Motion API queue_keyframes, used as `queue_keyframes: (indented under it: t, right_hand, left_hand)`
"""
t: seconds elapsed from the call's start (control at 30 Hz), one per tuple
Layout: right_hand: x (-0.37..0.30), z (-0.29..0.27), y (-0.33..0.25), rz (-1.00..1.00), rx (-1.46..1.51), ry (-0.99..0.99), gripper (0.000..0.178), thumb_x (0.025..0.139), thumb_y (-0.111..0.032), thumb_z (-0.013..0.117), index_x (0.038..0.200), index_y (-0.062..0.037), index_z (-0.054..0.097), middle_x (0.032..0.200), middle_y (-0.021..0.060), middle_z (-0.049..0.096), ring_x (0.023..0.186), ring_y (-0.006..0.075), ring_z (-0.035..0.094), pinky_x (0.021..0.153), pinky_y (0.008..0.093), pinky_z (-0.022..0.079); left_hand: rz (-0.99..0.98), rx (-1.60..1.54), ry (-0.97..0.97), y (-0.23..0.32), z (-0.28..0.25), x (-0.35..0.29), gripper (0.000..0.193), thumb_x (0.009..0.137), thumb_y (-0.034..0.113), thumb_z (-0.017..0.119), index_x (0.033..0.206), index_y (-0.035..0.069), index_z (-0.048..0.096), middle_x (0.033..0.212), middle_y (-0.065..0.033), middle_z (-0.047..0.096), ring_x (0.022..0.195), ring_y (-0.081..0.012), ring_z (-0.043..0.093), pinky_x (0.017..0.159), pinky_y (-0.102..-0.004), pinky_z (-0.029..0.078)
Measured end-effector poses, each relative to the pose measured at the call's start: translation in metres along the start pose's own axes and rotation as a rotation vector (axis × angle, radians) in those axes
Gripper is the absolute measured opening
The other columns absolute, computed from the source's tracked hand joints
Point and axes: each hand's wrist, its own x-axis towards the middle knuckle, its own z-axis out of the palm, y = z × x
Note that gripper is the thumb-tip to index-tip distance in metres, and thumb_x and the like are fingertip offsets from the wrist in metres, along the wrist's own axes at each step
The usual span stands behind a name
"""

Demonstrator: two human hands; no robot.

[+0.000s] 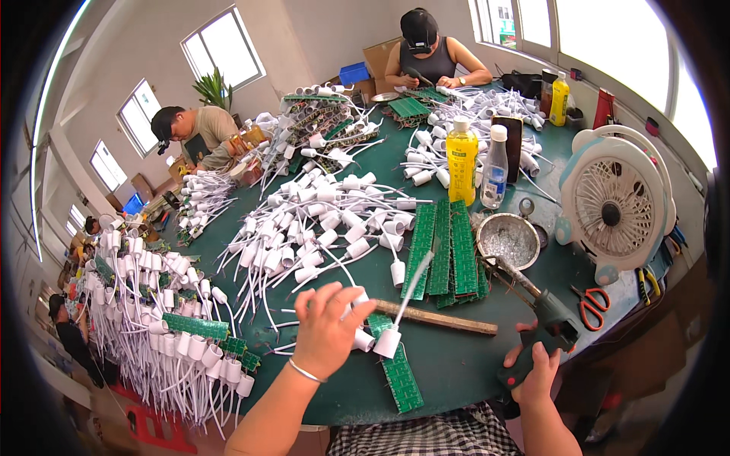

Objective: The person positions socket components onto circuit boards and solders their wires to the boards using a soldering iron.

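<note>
My right hand (536, 365) is wrapped round the handle of a dark green soldering gun (553, 323). Its metal barrel points up and left toward a round metal pot (508, 240). Raised over the near table, my left hand (328, 323) has curled fingers, with a bit of white showing between thumb and forefinger; what it pinches is unclear. Just right of it, a white cylindrical lamp holder (388, 343) has a wire slanting upward. This lamp holder stands over a narrow green circuit board strip (401, 380). A wooden stick (445, 318) crosses the board's far end.
Wired white lamp holders (304, 216) are heaped beyond my left hand, with another pile (171, 304) at left. Green board strips (441, 251) lie mid-table. Bottles (461, 163), a fan (614, 209) and red-handled scissors (591, 306) are at right. Two people (435, 57) work across the table.
</note>
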Motion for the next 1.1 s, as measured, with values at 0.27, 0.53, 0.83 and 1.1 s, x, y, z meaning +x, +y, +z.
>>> queue_keyframes:
  t: [0.27, 0.53, 0.83, 1.1]
  right_hand:
    - [0.001, -0.001, 0.004, 0.016, 0.025, 0.009, 0.048, 0.085, -0.021, 0.058, 0.123, 0.0004, 0.039, 0.111, 0.0214, 0.055, 0.057, 0.0225, 0.059, 0.052, 0.0322, 0.049]
    - [0.003, 0.001, 0.006, 0.014, 0.030, 0.036, 0.045, 0.085, -0.019, 0.058, 0.122, -0.0017, 0.039, 0.111, 0.0189, 0.055, 0.056, 0.0227, 0.058, 0.053, 0.0330, 0.049]
    - [0.003, 0.002, 0.003, 0.043, 0.042, -0.020, 0.049, 0.084, -0.018, 0.059, 0.124, 0.0041, 0.041, 0.110, 0.0202, 0.058, 0.059, 0.0266, 0.061, 0.056, 0.0356, 0.051]
    - [-0.001, 0.001, 0.003, -0.006, 0.007, 0.030, 0.045, 0.086, -0.018, 0.056, 0.121, 0.0052, 0.043, 0.109, 0.0178, 0.059, 0.058, 0.0242, 0.061, 0.055, 0.0324, 0.049]
  left_hand:
    - [-0.717, -0.069, -0.145, -0.106, 0.076, 0.016, 0.020, 0.080, 0.008, 0.059, 0.098, 0.015, 0.063, 0.097, -0.0042, 0.062, 0.098, -0.0263, 0.054, 0.086, -0.0429, 0.038]
    - [-0.425, -0.149, -0.032, -0.112, 0.078, 0.036, 0.022, 0.077, 0.001, 0.056, 0.096, 0.010, 0.063, 0.095, -0.0081, 0.062, 0.091, -0.0271, 0.057, 0.083, -0.0402, 0.041]
    - [0.093, -1.731, 0.690, 0.046, -0.074, 0.023, 0.015, 0.092, 0.014, 0.045, 0.090, 0.004, 0.056, 0.091, -0.0128, 0.056, 0.064, -0.0194, 0.043, 0.061, -0.0273, 0.035]
    - [0.148, -1.959, 0.690, 0.097, -0.115, 0.004, 0.017, 0.089, 0.016, 0.052, 0.077, 0.006, 0.059, 0.079, -0.0127, 0.058, 0.062, -0.0203, 0.049, 0.059, -0.0309, 0.041]
